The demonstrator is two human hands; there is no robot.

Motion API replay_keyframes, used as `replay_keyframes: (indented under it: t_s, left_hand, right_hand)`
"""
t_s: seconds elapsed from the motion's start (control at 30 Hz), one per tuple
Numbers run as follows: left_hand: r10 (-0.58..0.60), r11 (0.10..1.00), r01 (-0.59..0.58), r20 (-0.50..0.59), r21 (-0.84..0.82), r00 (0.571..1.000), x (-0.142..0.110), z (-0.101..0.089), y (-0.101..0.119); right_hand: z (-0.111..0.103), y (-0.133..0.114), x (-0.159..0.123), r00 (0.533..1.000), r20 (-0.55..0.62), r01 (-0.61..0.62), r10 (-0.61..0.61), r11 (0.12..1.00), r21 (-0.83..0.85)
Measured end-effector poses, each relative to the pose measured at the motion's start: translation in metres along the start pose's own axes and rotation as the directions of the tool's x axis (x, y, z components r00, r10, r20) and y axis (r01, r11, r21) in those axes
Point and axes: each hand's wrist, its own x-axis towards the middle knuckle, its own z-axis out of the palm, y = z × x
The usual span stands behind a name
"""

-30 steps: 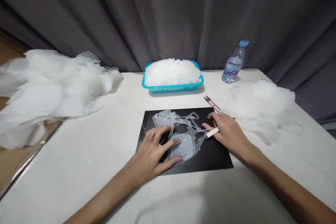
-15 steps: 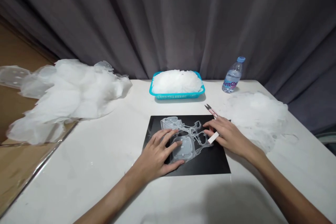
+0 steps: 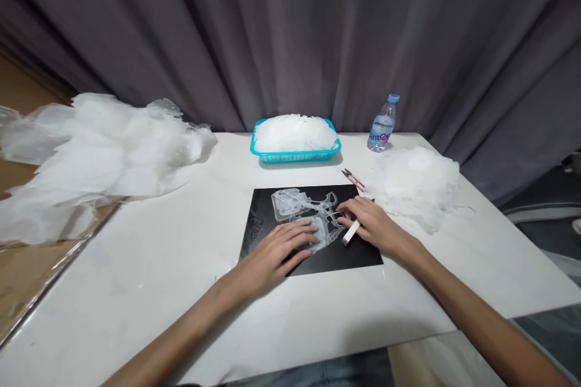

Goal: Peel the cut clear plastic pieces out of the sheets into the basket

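Note:
On a black mat point(image 3: 258, 248) lies a clear, thin moulded plastic piece point(image 3: 287, 202) with rounded panels and curly cut-out strips. My left hand point(image 3: 284, 248) rests flat on its nearer panel, fingers stretched out, hiding part of it. At the piece's right edge is my right hand point(image 3: 370, 222), curled around a slim white-handled tool point(image 3: 351, 232). The tool's kind is not clear, as the fingers cover its middle. The right fingertips touch or nearly touch the plastic strips. Just beyond this hand, thread snips point(image 3: 353, 179) with pinkish handles and dark blades lie on the table.
A blue basket point(image 3: 295, 157) heaped with white translucent pieces stands at the back. A water bottle point(image 3: 382, 124) is to its right. Loose translucent sheets form a large pile point(image 3: 109, 151) on the left and a smaller pile point(image 3: 413, 184) on the right. A grey curtain point(image 3: 290, 30) hangs behind.
The view has shifted, bringing the table's front edge into sight. My right hand has tilted the white-handled tool and curled its fingers in at the strips. My left hand stays on the plastic.

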Motion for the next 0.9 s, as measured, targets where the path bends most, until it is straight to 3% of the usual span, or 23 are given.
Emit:
replay_keyframes:
  t_s: [0.23, 0.43, 0.5, 0.57, 0.6, 0.67, 0.77, 0.83, 0.9]
  left_hand:
    - [-0.081, 0.997, 0.081, -0.018, -0.015, 0.997, -0.017, 0.006, -0.001]
    - [0.149, 0.980, -0.133, -0.096, 0.150, 0.984, -0.015, 0.003, 0.001]
    - [0.205, 0.966, -0.195, -0.047, 0.170, 0.978, -0.015, -0.001, 0.002]
    - [0.220, 0.966, -0.217, -0.010, 0.140, 0.975, -0.016, -0.006, 0.001]
    - [0.213, 0.970, -0.212, 0.001, 0.117, 0.977, -0.017, -0.008, 0.000]
    - [0.177, 0.982, -0.178, 0.029, 0.067, 0.984, -0.017, -0.011, -0.001]
    - [0.119, 0.993, -0.119, 0.069, 0.002, 0.991, -0.018, -0.014, -0.002]
    - [0.105, 0.994, -0.102, 0.075, -0.042, 0.992, -0.017, -0.015, -0.001]
    - [0.106, 0.993, -0.101, 0.075, -0.064, 0.992, -0.017, -0.017, -0.001]
  right_hand:
    - [0.008, -0.007, -0.002, 0.986, -0.163, 0.028, -0.035, 0.999, -0.043]
    - [0.008, -0.011, -0.009, 0.958, -0.267, 0.110, -0.108, 0.994, -0.005]
    - [0.005, -0.014, -0.010, 0.928, -0.366, 0.096, -0.071, 0.994, 0.050]
    - [0.002, -0.020, -0.010, 0.900, -0.436, 0.064, 0.034, 0.976, 0.207]
    - [0.000, -0.022, -0.009, 0.902, -0.419, 0.043, 0.105, 0.943, 0.329]
    - [-0.004, -0.027, -0.007, 0.943, -0.258, -0.020, 0.210, 0.811, 0.585]
    - [-0.008, -0.032, -0.004, 0.978, 0.023, -0.145, 0.206, 0.600, 0.787]
    - [-0.009, -0.036, -0.003, 0.981, 0.101, -0.182, 0.166, 0.600, 0.779]
    - [-0.009, -0.042, 0.000, 0.982, 0.128, -0.187, 0.137, 0.688, 0.702]
